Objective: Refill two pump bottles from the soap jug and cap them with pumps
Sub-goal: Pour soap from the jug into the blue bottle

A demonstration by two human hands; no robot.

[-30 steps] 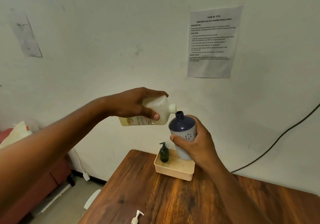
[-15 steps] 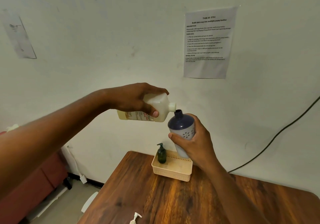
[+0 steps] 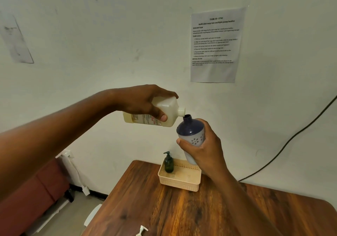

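Left hand (image 3: 144,101) grips the pale, square-shouldered translucent plastic soap jug (image 3: 165,112) from above, fingers over the top face, thumb pressed on the label side. Jug lies nearly horizontal in the air, white threaded neck pointing right. Yellowish liquid shows at the base end, behind the palm.

Right hand (image 3: 202,150) wraps round the lower body of the rounded pump bottle with navy shoulder and pale flower-patterned body (image 3: 191,132), thumb across its front. Bottle is held up, tilted slightly left, open mouth uncapped. Jug neck sits just above and left of the bottle mouth, touching or almost; cannot tell which. No stream visible.

Jug label: red and dark print, too small to read beyond fragments like "CHG".

White paper sheet taped on the wall (image 3: 216,44): "TASK ID: 3791", "Refill dish soap into multiple pump bottles", headings "DESCRIPTION", "TASK GOAL", "INITIAL STATE"; body text blurred.

Below, on the brown wooden table (image 3: 164,212): beige perforated plastic basket (image 3: 180,181) with a small dark green pump bottle (image 3: 168,163) standing upright in its left corner, pump on. White loose pump head (image 3: 141,231) lies at the table's near edge.
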